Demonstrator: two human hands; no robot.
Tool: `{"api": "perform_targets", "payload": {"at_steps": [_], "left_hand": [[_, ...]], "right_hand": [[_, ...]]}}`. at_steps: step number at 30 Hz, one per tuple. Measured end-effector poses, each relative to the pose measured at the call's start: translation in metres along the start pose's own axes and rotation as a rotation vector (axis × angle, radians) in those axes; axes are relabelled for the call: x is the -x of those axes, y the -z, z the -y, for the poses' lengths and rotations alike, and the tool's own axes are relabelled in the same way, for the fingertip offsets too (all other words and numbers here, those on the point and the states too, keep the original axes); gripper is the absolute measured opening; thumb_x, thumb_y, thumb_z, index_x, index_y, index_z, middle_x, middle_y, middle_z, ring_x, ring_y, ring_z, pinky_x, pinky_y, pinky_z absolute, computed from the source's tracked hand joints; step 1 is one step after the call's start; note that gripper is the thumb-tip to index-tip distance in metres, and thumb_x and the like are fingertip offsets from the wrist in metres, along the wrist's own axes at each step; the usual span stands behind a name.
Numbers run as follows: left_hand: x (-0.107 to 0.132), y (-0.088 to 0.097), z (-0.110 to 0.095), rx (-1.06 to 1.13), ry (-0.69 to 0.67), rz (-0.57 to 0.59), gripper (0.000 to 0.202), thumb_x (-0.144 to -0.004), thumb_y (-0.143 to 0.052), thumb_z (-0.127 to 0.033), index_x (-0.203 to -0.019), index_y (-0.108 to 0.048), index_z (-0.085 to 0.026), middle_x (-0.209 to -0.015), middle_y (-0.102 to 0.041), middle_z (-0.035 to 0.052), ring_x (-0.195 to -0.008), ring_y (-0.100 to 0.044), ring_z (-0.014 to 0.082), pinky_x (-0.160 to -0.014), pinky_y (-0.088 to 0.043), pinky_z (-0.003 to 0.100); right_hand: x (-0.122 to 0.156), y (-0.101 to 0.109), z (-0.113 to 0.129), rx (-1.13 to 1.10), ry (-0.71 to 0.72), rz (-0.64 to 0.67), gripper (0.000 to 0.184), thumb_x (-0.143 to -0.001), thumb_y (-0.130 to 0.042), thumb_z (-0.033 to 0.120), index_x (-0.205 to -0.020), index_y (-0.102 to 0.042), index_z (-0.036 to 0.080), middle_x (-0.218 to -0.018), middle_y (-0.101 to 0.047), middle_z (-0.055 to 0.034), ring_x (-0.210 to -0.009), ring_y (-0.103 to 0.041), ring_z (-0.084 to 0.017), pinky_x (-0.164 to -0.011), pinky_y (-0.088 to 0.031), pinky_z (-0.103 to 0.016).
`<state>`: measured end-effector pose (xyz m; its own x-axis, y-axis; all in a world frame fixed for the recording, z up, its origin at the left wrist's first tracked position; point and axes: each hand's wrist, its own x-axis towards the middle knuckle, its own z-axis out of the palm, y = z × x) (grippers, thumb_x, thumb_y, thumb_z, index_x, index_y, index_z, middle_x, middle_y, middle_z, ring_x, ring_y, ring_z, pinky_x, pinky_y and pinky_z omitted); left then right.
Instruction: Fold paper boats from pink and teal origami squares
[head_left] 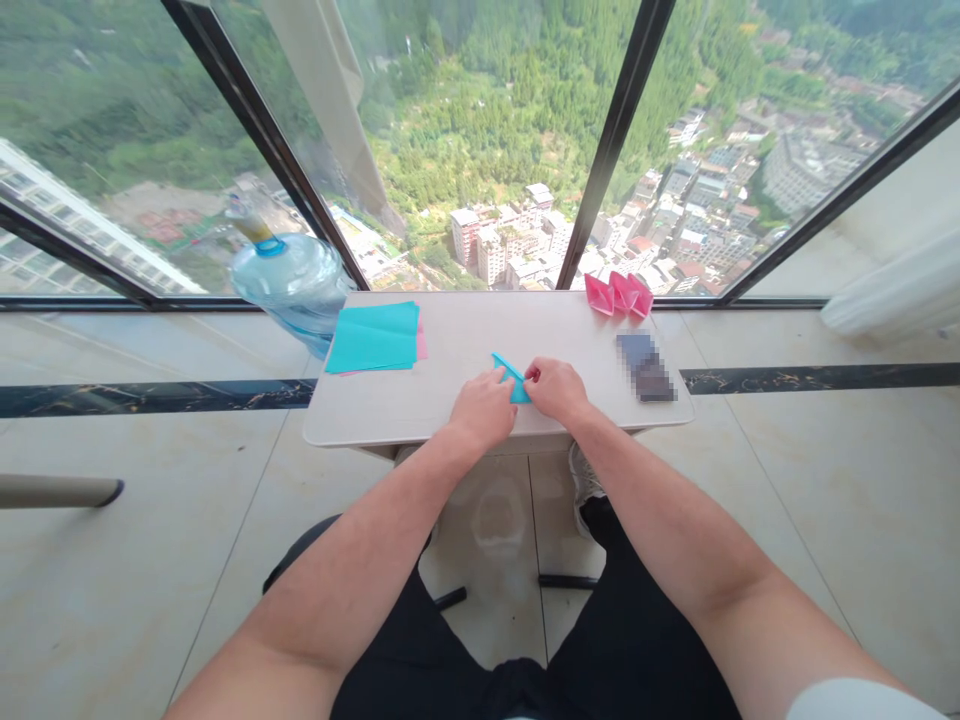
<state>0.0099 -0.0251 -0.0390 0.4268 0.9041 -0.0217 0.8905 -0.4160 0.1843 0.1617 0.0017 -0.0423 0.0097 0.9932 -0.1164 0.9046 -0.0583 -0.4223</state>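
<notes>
A small folded teal paper (511,376) lies on the pale table (450,400) near its front edge. My left hand (484,407) presses on its left side with curled fingers. My right hand (555,388) pinches its right side, fingers closed on the paper. Most of the paper is hidden between the two hands; only a pointed teal corner shows.
A stack of teal sheets over pink ones (375,337) lies at the table's left. Pink folded paper shapes (619,293) stand at the back right. A blurred dark phone (646,366) lies right of my hands. A big water bottle (289,282) stands by the glass wall.
</notes>
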Motion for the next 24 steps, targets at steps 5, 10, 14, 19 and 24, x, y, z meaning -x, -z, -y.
{"api": "perform_targets", "payload": {"at_steps": [5, 10, 14, 19, 24], "left_hand": [[-0.005, -0.001, 0.005, 0.062, 0.046, -0.081, 0.036, -0.092, -0.055, -0.031, -0.119, -0.069, -0.012, -0.142, -0.058, 0.0171, -0.134, -0.051, 0.0279, -0.116, -0.038, 0.037], [-0.006, 0.000, 0.006, 0.062, -0.049, -0.018, 0.031, -0.090, -0.058, -0.033, -0.113, -0.071, -0.017, -0.127, -0.067, 0.0127, -0.124, -0.056, 0.0277, -0.110, -0.044, 0.041], [-0.003, 0.001, -0.001, 0.036, -0.059, -0.011, 0.031, -0.089, -0.058, -0.034, -0.115, -0.070, -0.023, -0.133, -0.063, 0.0110, -0.125, -0.055, 0.0291, -0.104, -0.048, 0.043], [0.003, 0.005, -0.007, -0.009, -0.073, -0.001, 0.030, -0.088, -0.058, -0.035, -0.115, -0.067, -0.025, -0.139, -0.059, 0.0091, -0.127, -0.053, 0.0307, -0.098, -0.050, 0.047], [0.003, 0.009, -0.010, 0.009, -0.042, 0.036, 0.046, -0.088, -0.056, -0.035, -0.132, -0.056, -0.022, -0.143, -0.056, 0.0110, -0.132, -0.048, 0.0304, -0.102, -0.046, 0.049]], "right_hand": [[0.003, -0.002, 0.003, 0.088, 0.034, -0.042, 0.022, -0.087, -0.052, 0.023, -0.093, -0.073, 0.022, -0.096, -0.076, -0.0066, -0.088, -0.068, -0.020, -0.073, -0.044, -0.028], [-0.004, -0.004, 0.001, 0.107, 0.104, -0.068, 0.022, -0.090, -0.053, 0.025, -0.101, -0.073, 0.022, -0.105, -0.074, -0.0075, -0.095, -0.067, -0.020, -0.080, -0.045, -0.028], [-0.014, -0.004, 0.001, 0.101, 0.150, -0.068, 0.025, -0.094, -0.050, 0.026, -0.097, -0.074, 0.022, -0.103, -0.075, -0.0073, -0.094, -0.066, -0.019, -0.081, -0.044, -0.028], [-0.020, -0.003, 0.005, 0.098, 0.105, -0.055, 0.025, -0.095, -0.050, 0.027, -0.096, -0.074, 0.022, -0.096, -0.077, -0.0080, -0.089, -0.068, -0.020, -0.077, -0.044, -0.029], [-0.022, -0.005, 0.003, 0.085, 0.103, -0.072, 0.023, -0.094, -0.052, 0.026, -0.099, -0.074, 0.021, -0.100, -0.076, -0.0083, -0.091, -0.067, -0.020, -0.080, -0.044, -0.028]]}}
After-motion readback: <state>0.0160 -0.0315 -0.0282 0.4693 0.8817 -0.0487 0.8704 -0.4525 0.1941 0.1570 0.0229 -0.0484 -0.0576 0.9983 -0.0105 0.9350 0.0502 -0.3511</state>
